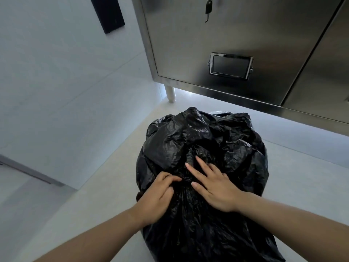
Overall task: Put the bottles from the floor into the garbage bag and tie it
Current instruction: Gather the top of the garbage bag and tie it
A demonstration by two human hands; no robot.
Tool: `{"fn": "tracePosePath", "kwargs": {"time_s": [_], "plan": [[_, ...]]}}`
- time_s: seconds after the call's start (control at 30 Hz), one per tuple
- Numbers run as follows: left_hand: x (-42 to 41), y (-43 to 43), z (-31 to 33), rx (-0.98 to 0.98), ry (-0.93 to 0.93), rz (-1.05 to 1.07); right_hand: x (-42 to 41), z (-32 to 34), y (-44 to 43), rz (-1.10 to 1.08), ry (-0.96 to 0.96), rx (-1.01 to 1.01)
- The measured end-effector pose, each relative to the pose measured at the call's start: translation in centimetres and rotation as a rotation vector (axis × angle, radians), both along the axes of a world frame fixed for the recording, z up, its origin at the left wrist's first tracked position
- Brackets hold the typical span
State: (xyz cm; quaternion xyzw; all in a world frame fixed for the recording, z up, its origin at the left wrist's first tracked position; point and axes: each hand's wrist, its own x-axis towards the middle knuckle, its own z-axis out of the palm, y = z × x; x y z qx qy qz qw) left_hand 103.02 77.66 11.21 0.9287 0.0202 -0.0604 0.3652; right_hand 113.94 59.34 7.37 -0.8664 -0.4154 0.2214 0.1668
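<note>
A full black garbage bag (204, 140) stands on the pale floor in front of me, its plastic crumpled and gathered toward the middle of its top. My left hand (157, 195) pinches the gathered plastic at the bag's near left side, fingers curled on it. Flat on the bag just right of that spot lies my right hand (213, 186), fingers spread and pointing up-left over the gathered folds. No bottles show; the bag hides whatever is inside.
A stainless steel cabinet (226, 44) on short legs stands right behind the bag, with a recessed handle (230, 65) and a key hanging in its lock (208, 8). A white wall (56, 82) runs along the left. Pale floor (90, 205) surrounds the bag.
</note>
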Motion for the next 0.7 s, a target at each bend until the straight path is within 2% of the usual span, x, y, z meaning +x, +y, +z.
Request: {"fn": "tracePosePath", "kwargs": {"time_s": [0.2, 0.5, 0.57, 0.7], "plan": [[-0.2, 0.8, -0.2, 0.204, -0.021, -0.155, 1.2, -0.5, -0.9, -0.060, 0.031, -0.046], [0.3, 1.4, -1.5, 0.348, 0.007, 0.064, 1.1, 0.6, -2.1, -0.100, 0.027, -0.019], [0.3, 1.6, -1.1, 0.333, -0.041, 0.074, 0.9, 0.9, -1.9, -0.107, 0.048, -0.006], [0.6, 1.4, -0.5, 0.153, -0.102, 0.093, 0.1, 1.3, -0.6, -0.115, 0.097, -0.001]]}}
